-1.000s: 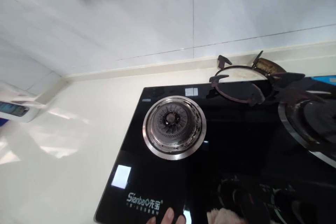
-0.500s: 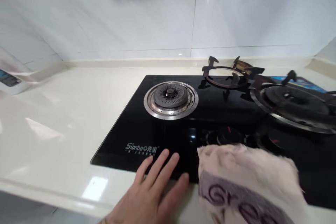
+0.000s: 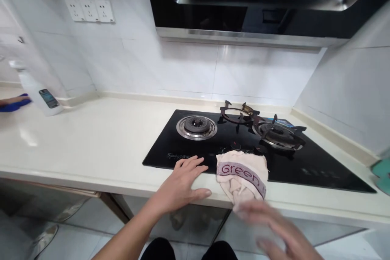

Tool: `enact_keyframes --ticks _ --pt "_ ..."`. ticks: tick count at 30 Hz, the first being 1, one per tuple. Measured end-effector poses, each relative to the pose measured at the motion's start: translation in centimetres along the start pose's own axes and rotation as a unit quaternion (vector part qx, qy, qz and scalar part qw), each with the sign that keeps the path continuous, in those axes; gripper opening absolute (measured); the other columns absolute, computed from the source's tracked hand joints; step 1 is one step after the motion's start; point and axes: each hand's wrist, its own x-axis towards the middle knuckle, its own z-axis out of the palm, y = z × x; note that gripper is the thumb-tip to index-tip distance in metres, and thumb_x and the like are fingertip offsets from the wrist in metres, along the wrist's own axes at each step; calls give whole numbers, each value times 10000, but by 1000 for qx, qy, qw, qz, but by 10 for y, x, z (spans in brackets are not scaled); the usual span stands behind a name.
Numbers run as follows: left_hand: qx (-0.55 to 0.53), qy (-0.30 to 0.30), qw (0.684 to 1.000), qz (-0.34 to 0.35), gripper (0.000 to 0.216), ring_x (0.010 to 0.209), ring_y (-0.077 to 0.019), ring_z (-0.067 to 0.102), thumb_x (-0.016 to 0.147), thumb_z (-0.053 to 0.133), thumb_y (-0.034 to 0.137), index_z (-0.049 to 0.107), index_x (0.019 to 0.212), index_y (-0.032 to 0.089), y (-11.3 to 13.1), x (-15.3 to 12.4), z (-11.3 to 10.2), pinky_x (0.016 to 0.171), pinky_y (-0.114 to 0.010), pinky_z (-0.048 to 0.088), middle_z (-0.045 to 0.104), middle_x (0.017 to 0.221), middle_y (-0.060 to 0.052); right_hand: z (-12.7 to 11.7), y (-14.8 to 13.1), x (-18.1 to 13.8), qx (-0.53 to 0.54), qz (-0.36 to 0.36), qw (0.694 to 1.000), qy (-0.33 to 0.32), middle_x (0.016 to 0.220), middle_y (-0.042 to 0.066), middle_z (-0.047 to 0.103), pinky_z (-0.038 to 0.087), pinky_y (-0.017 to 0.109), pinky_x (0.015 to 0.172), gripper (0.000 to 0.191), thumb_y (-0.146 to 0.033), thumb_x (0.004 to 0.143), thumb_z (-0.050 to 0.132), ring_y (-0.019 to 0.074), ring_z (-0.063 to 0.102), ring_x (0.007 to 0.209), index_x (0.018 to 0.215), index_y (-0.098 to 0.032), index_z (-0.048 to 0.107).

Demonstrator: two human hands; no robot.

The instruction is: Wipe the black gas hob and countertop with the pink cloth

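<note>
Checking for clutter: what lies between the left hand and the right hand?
In the head view, a pale pink towel with purple "Green" lettering lies between the left hand and the blurred right hand, draped over the black glass hob's front edge.

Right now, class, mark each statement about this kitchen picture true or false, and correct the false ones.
1. The left hand rests at the front edge of the black glass hob. True.
2. The cloth lettered Green lies on the right burner. False: the cloth lies at the hob's front edge, near the right hand.
3. A pan support sits over the left burner. False: the left burner is bare, and a pan support stands behind it.
4. Wall sockets are set in the tiled wall. True.
</note>
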Motion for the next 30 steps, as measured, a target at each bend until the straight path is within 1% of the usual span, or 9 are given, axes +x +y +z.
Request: enact_keyframes --ticks 3,5,7,9,12,16,20,25,30 --pt "-6 10 1000 -5 620 1547 -319 361 966 634 611 565 1477 267 -1 -1 1 1234 -526 318 464 1631 -95 -9 -15 58 -161 -5 982 101 1462 82 571 389 566 1133 291 -435 1018 543 325 479 1376 1247 -344 698" --pt "-3 20 1000 -5 587 1537 -318 381 978 633 583 572 1473 273 -2 -1 2 1227 -526 328 481 1620 -91 -4 -23 94 -271 13 956 108 1440 105 591 375 614 1087 260 -416 985 598 365 489 1327 1181 -305 727" --pt "2 30 1000 0 568 1529 -319 396 980 640 562 579 1469 279 -4 -1 3 1220 -527 338 495 1610 -91 5 -25 115 -317 35 944 87 1323 107 660 418 558 1007 241 -404 984 595 346 539 1230 1136 -278 732" --pt "7 34 999 5 562 1529 -317 398 981 643 550 580 1467 275 -5 -1 4 1218 -526 343 495 1609 -92 11 -19 116 -329 37 940 80 1235 93 696 428 494 969 223 -384 994 566 312 567 1172 1078 -265 734" --pt "13 25 1000 6 564 1539 -312 382 980 652 531 569 1471 268 -7 -1 5 1222 -527 342 478 1621 -91 4 7 92 -323 27 939 113 1259 68 703 424 454 979 216 -369 971 560 286 580 1187 1053 -283 740" --pt "9 28 1000 5 559 1541 -301 380 974 664 512 568 1472 276 -8 -2 6 1229 -511 346 473 1626 -79 -41 67 55 -321 99 923 190 1272 67 720 467 440 914 294 -417 898 548 315 605 1171 1050 -293 768" --pt "3 46 999 7 549 1531 -306 397 964 679 493 581 1463 286 -7 -4 7 1233 -517 352 489 1615 -75 -97 111 47 -257 168 924 229 1093 56 776 494 415 868 351 -488 831 541 296 671 996 990 -283 777" --pt "2 43 999 3 569 1525 -328 407 938 722 444 581 1463 276 -7 -4 8 1235 -559 355 486 1615 -82 -146 98 85 -111 241 906 330 867 55 775 510 351 691 486 -598 732 611 243 685 755 1019 -234 757" --pt "1 64 998 20 585 1504 -348 436 910 761 406 586 1454 280 -13 -5 16 1218 -591 385 505 1600 -88 -160 76 172 -129 143 928 320 1058 103 765 525 332 743 545 -568 852 535 227 695 870 1200 -179 692"
